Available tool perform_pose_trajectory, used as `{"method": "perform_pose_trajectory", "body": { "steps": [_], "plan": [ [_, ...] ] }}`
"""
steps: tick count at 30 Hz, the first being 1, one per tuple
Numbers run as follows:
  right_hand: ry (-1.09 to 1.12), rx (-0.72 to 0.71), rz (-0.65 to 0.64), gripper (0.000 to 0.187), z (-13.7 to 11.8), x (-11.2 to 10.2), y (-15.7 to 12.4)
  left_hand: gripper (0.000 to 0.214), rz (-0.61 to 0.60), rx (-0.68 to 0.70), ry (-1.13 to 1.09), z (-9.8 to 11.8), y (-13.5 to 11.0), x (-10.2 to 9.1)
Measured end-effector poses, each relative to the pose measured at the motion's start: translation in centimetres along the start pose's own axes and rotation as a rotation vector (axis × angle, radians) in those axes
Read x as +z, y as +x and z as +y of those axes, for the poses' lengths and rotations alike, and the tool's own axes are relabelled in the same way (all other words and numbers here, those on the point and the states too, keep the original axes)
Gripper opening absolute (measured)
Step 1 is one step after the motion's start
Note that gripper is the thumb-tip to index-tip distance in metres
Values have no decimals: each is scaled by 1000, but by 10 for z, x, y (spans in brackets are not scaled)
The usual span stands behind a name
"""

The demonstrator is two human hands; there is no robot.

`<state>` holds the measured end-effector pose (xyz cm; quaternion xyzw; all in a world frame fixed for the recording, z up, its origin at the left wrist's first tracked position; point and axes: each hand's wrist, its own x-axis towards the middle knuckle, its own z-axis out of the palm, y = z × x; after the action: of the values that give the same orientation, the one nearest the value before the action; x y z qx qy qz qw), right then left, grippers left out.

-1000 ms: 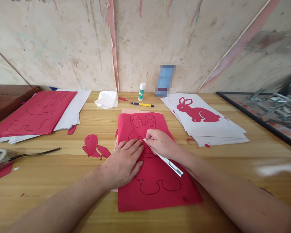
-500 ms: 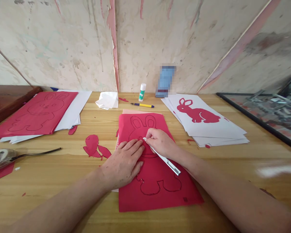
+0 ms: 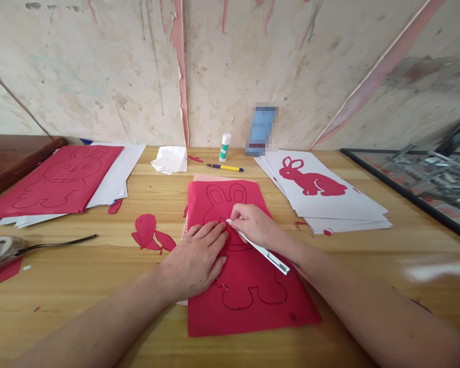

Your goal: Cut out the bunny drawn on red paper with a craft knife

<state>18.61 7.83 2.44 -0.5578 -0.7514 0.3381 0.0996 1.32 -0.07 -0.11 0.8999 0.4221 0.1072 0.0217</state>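
A red paper sheet [image 3: 249, 301] with a rabbit outline drawn in black lies on the wooden table in front of me. My left hand [image 3: 195, 258] rests flat on it, fingers stretched out, pressing the paper down. My right hand [image 3: 253, 225] is closed around a thin white craft knife [image 3: 262, 250], held like a pen. Its tip touches the paper at the rabbit's head, right beside my left fingertips.
Red paper offcuts [image 3: 149, 232] lie left of the sheet. Another red rabbit sheet [image 3: 57, 179] sits on white paper at far left. A white stack with a red cut-out rabbit [image 3: 310, 181] is at right. Glue stick [image 3: 225, 146], pen [image 3: 225, 166], crumpled tissue [image 3: 170, 158], framed glass [image 3: 417, 179].
Almost nothing has moved. The knife's rear end shifted slightly as my right hand adjusted its angle; my left hand stayed flat on the paper.
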Motion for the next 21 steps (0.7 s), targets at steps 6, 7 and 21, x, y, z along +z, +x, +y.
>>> {"method": "perform_pose_trajectory", "body": {
  "steps": [6,7,21],
  "plan": [
    [-193,-96,-10,8,-3,-13,-1,47,-2,-15,-5,0,-1,0],
    [-243,-113,-24,7,-3,-16,-1,47,-3,-16,-5,0,-1,0],
    [-543,-314,89,19,0,-13,-1,48,-27,-21,-7,-1,-1,-1]
  ]
}}
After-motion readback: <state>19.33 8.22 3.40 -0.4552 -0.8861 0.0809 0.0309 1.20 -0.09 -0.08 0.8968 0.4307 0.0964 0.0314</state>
